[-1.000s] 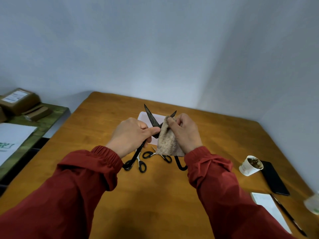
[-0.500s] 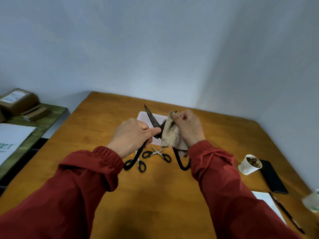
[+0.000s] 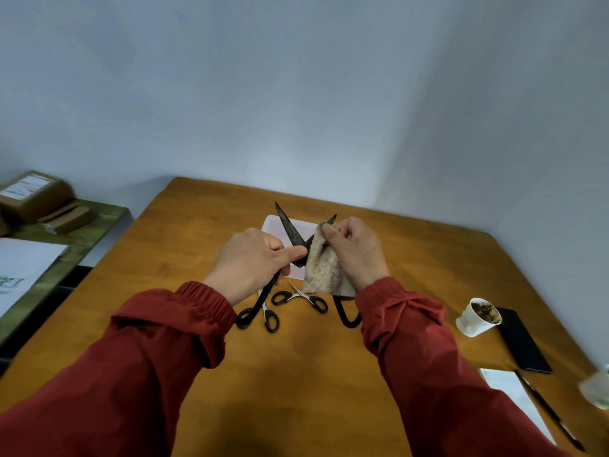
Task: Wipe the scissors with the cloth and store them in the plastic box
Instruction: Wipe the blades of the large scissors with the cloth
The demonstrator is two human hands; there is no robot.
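Note:
My left hand [image 3: 253, 262] grips large black scissors [image 3: 290, 227] near the pivot, their blades spread open above the table. My right hand [image 3: 357, 250] pinches a beige cloth [image 3: 321, 270] around the right blade, just below its tip. The white plastic box [image 3: 273, 224] lies flat on the table behind the hands, mostly hidden by them. Two small scissors with black handles lie on the wood below the hands: one pair [image 3: 304, 298] in the middle, another [image 3: 270, 318] to its left, partly under the big scissors' handle.
A paper cup [image 3: 478, 318] with brown contents, a black phone [image 3: 524, 341], a notepad [image 3: 514, 395] and a pen [image 3: 550, 413] sit at the right of the wooden table [image 3: 296, 374]. A green side table [image 3: 66, 245] with cardboard boxes and paper stands at left. Walls close behind.
My right hand slid the cloth along the right blade, up over the tip half a second ago and now slightly down, so the tip shows again. The left hand kept its hold.

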